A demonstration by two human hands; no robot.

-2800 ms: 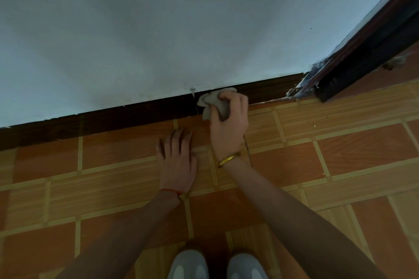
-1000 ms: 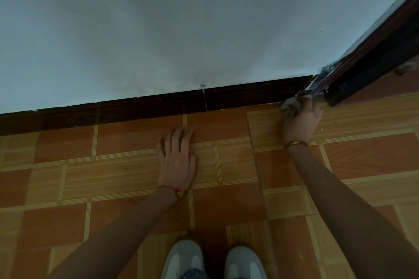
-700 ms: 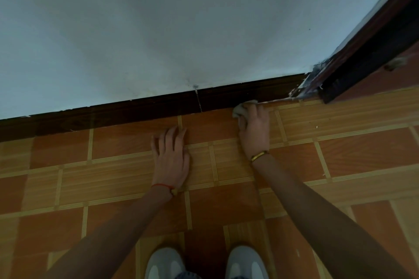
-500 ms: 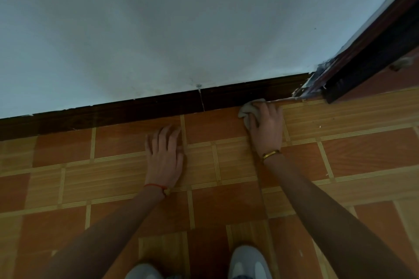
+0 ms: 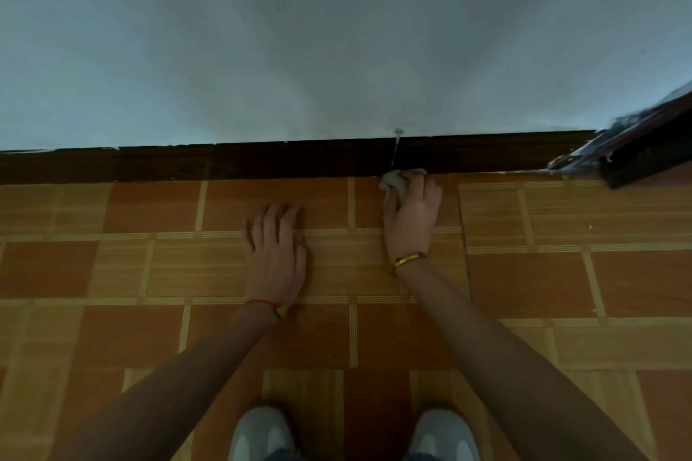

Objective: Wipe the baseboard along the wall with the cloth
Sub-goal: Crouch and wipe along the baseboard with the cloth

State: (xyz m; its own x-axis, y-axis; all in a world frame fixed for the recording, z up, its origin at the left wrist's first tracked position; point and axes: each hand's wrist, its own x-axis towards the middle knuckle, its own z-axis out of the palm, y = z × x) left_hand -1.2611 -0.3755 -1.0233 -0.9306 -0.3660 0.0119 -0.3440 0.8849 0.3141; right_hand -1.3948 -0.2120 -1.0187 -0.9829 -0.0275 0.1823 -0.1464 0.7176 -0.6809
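Wiping in hand: right hand (image 5: 412, 213) grips crumpled grey cloth (image 5: 397, 181) against dark wooden baseboard (image 5: 262, 161); left hand (image 5: 275, 251) flat, empty, on tiled floor (image 5: 561, 273). Next: stroke leftward.

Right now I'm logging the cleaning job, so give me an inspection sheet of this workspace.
Surface: tiled floor, orange and tan squares, meeting a white wall.
Job's things: dark baseboard along the wall's foot; crumpled cloth at its lower edge, near a vertical seam.
Clutter: nothing seen.
Hands: right hand grips the cloth; left hand lies flat on the floor, fingers straight.
Cables: nothing seen.
Surroundings: dark door frame at right with pale smears at its base; two grey shoes at the bottom edge.
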